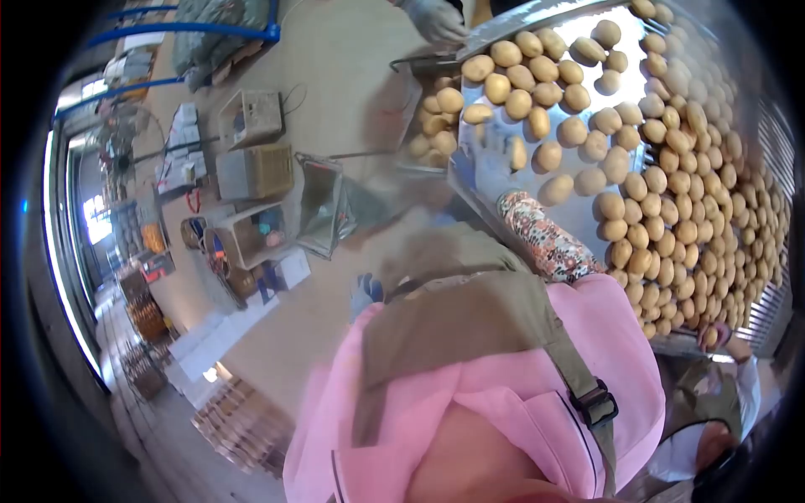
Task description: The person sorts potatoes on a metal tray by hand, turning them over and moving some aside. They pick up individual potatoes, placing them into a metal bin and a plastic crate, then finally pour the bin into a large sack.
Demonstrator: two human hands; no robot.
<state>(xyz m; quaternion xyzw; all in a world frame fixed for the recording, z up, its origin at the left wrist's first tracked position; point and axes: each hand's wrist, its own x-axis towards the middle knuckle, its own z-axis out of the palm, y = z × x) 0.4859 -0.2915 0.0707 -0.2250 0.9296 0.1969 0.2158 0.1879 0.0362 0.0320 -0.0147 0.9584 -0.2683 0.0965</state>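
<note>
Gloved and slightly blurred, my right hand (493,163) reaches over the edge of a metal sorting table with its fingers stretched out. A potato (517,153) lies right against the side of this hand, and another potato (477,113) is by the fingertips. Loose potatoes (548,157) are spread over the shiny metal surface (579,96) in front of it. A floral sleeve cover (549,239) runs up that forearm. My left hand (366,293), also gloved, hangs low beside my body, fingers apart, with nothing in it.
Many potatoes (683,218) cover the roller conveyor (776,151) on the right. More sit in a lower bin (432,126). Another person's gloved hand (436,21) is at the table's far edge; a second person (713,411) works at lower right. Crates (256,172) stand left.
</note>
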